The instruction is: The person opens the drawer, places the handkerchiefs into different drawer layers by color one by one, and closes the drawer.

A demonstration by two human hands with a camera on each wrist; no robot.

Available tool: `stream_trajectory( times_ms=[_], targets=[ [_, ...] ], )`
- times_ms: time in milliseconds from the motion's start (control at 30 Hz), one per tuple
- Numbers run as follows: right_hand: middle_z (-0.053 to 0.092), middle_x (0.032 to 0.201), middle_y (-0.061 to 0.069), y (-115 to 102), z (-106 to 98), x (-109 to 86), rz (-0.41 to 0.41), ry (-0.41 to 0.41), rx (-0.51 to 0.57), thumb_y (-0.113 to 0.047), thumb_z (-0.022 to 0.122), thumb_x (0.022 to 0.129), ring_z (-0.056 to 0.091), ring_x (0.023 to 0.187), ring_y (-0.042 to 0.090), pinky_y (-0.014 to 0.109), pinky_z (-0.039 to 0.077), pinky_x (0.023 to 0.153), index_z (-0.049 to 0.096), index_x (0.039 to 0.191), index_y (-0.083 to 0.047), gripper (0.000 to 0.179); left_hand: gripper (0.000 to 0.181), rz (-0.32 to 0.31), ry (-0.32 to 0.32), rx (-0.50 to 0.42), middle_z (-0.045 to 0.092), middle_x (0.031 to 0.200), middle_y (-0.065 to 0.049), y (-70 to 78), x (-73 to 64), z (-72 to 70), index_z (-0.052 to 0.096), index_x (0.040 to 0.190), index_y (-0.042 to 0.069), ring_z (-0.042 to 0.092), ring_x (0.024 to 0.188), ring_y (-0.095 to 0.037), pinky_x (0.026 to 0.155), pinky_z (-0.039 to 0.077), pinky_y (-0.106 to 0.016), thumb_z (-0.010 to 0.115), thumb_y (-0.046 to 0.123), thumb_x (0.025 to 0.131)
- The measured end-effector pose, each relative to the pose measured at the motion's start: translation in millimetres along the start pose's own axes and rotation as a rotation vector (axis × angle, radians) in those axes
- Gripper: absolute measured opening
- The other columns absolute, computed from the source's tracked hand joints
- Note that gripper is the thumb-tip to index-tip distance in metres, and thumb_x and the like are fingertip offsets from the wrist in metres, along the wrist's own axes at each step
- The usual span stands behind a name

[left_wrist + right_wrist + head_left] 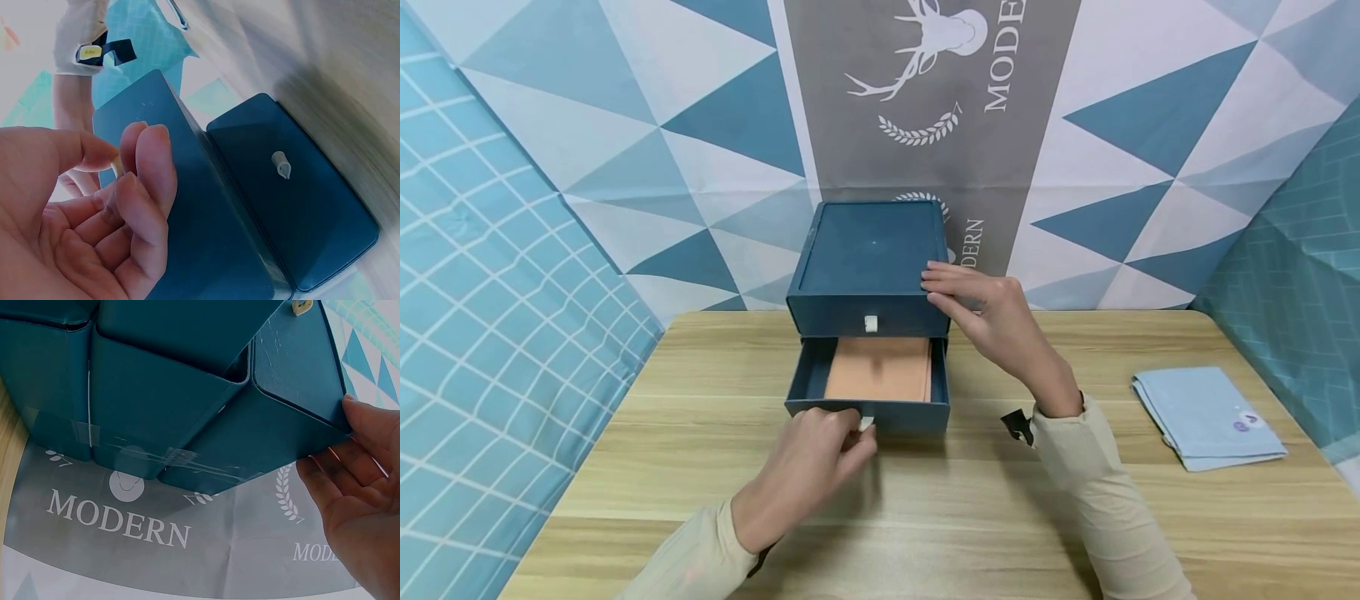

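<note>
Hands | left hand [807,460] pinching drawer tab [867,423] | right hand [996,321] spread, touching cabinet [874,250]

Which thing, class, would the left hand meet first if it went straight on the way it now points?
Most likely the open drawer's front panel: the left hand pinches that panel's white tab. Any gap left between is hard to judge.

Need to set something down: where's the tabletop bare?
Free: tabletop left of the drawer unit, and between the right sleeve and blue cloth. Crowded: the open drawer, left grip pinching its tab, right grip touching the unit's edge.
</note>
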State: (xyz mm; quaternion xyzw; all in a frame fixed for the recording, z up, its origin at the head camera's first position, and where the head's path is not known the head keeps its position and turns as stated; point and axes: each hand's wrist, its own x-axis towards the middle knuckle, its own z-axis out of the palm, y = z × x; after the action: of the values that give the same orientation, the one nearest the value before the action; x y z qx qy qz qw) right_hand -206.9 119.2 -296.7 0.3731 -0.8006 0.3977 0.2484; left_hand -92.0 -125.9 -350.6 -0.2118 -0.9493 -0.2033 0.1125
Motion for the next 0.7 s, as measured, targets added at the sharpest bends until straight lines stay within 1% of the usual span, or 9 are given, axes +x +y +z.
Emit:
stream_trajectory(
  times_ms=[167,300,533,700],
  targets=[
    [0.07,0.121,0.004,0,0,-0.6,0.001,0.001,0.006,-0.009,0.072,0.091,0.059,0.125,0.016,0.038,0.048,0.099,0.074,0.115,-0.009,0.024,0.042,0.013,0.029,-0.007,0.031,0.046,0.016,-5.2,6.8,4.6,0.044,0.055,0.021,0.028,0.04,0.003,0.041,0.023,-0.02,0.065,0.019,0.091],
    [0.07,0.121,0.004,0,0,-1.2,0.003,0.001,0.006,-0.009,0.072,0.092,0.059,0.125,0.016,0.037,0.048,0.099,0.074,0.115,-0.009,0.024,0.041,0.004,0.034,-0.011,0.03,0.047,0.015,-8.1,12.0,7.3,0.044,0.055,0.021,0.027,0.04,0.003,0.042,0.023,-0.02,0.065,0.019,0.091],
    [0.07,0.121,0.004,1,0,-0.6,-0.003,0.008,0.015,-0.01,0.071,0.092,0.058,0.125,0.016,0.037,0.049,0.099,0.074,0.116,-0.009,0.024,0.04,0.028,0.063,-0.016,0.031,0.047,0.014,-14.3,22.1,11.1,0.044,0.056,0.02,0.027,0.041,0.002,0.043,0.022,-0.02,0.064,0.017,0.091],
    [0.07,0.121,0.004,1,0,-0.2,-0.007,0.008,0.016,-0.008,0.072,0.091,0.059,0.125,0.016,0.037,0.049,0.099,0.074,0.116,-0.008,0.025,0.038,0.024,0.067,-0.022,0.032,0.048,0.013,-18.7,29.8,13.9,0.045,0.058,0.02,0.028,0.041,0.001,0.043,0.022,-0.021,0.064,0.018,0.091]
  ],
)
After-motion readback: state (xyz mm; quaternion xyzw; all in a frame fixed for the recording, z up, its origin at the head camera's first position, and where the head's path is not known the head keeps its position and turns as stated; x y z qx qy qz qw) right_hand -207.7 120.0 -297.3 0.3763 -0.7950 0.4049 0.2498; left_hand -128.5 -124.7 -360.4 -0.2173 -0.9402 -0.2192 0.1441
